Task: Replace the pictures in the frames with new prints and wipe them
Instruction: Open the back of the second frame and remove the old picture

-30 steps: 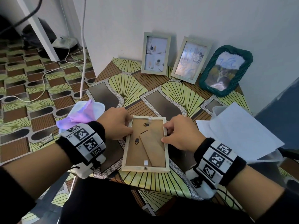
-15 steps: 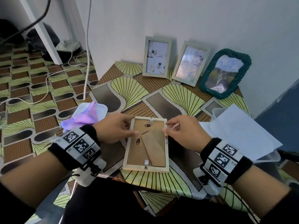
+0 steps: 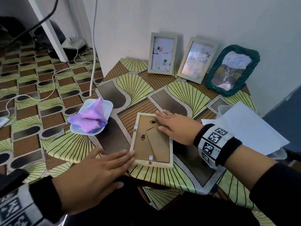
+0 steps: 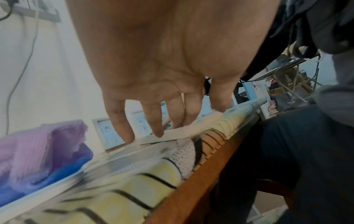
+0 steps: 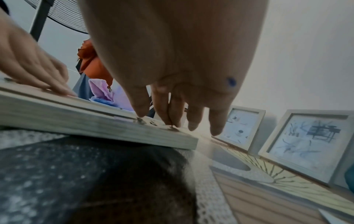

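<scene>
A light wooden picture frame (image 3: 151, 139) lies face down on the patterned table (image 3: 68, 147), brown backing and folded stand up. My left hand (image 3: 104, 167) is flat with straight fingers, and its fingertips (image 4: 159, 133) touch the frame's near left corner. My right hand (image 3: 175, 126) lies flat over the frame's far right part, fingers (image 5: 168, 115) straight on the backing near the edge. Neither hand holds anything. A purple and blue cloth (image 3: 92, 118) sits crumpled in a white tray (image 3: 78, 130) left of the frame. White sheets (image 3: 244, 128) lie at the right.
Two pale frames (image 3: 162, 53) (image 3: 197, 60) and a green woven frame (image 3: 231, 72) lean on the wall at the back. The sheets rest on a clear container (image 3: 278, 154) at the table's right edge. Cables (image 3: 53, 88) run over the floor to the left.
Both hands have left the frame's side edges, where their fingers were curled. The left drew back to the near left corner and flattened. The right spread flat over the far right part.
</scene>
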`<state>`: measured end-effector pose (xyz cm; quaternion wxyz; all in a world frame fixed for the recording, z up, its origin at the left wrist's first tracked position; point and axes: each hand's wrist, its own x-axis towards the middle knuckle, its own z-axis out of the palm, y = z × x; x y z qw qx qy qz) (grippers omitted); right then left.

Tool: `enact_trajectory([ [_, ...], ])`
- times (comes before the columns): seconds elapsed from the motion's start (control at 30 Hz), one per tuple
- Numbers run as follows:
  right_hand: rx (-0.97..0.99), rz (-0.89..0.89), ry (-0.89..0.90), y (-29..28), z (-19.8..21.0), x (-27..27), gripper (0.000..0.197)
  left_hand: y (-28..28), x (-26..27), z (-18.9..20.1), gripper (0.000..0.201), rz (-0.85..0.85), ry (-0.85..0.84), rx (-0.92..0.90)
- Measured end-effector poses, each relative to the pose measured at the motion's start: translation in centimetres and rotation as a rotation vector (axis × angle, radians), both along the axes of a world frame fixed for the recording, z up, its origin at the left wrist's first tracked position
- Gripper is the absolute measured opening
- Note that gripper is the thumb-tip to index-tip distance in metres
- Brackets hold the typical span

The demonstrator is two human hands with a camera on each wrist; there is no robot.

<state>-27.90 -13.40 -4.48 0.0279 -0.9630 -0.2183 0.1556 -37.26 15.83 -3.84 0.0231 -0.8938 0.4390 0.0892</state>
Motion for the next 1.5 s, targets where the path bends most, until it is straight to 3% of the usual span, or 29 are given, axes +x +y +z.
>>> enact_trajectory([
  [0.1,-0.084,-0.021,-0.051,-0.2,-0.1,-0.9,0.055,0.0,0.5,0.2,0.060,0.062,0.003,0.047],
  [0.2,-0.146,-0.049,-0.109,-0.9,0.2,-2.2,0.054,-0.4,2.1,-0.3,0.078,0.115,-0.043,0.124],
  [0.37,-0.048,-0.226,-0.123,-2.3,0.4,-5.7,0.046,-1.3,5.4,-0.9,0.091,0.195,0.004,0.071],
  [0.47,-0.047,-0.256,-0.172,-2.7,0.4,-7.7,0.030,-2.8,6.8,-0.7,0.087,0.246,0.047,0.073],
  [0.73,0.256,-0.475,-0.230,-4.5,1.5,-8.5,0.017,-5.2,8.5,-0.6,0.069,0.305,0.036,-0.048],
  [0.87,0.264,-0.450,-0.141,-4.7,1.4,-7.3,0.024,-5.7,8.7,-0.6,0.075,0.301,-0.070,-0.061],
  [0.97,0.272,-0.431,-0.142,-4.3,1.0,-6.5,0.038,-5.6,8.8,-0.7,0.081,0.352,-0.014,-0.125],
  [1.17,0.175,-0.429,-0.139,-4.1,1.1,-5.4,0.040,-6.2,9.5,-0.6,0.039,0.379,0.130,-0.180],
  [1.5,0.175,-0.494,-0.221,-3.5,0.8,-4.8,0.039,-7.2,10.6,-0.5,0.024,0.456,0.161,-0.220],
])
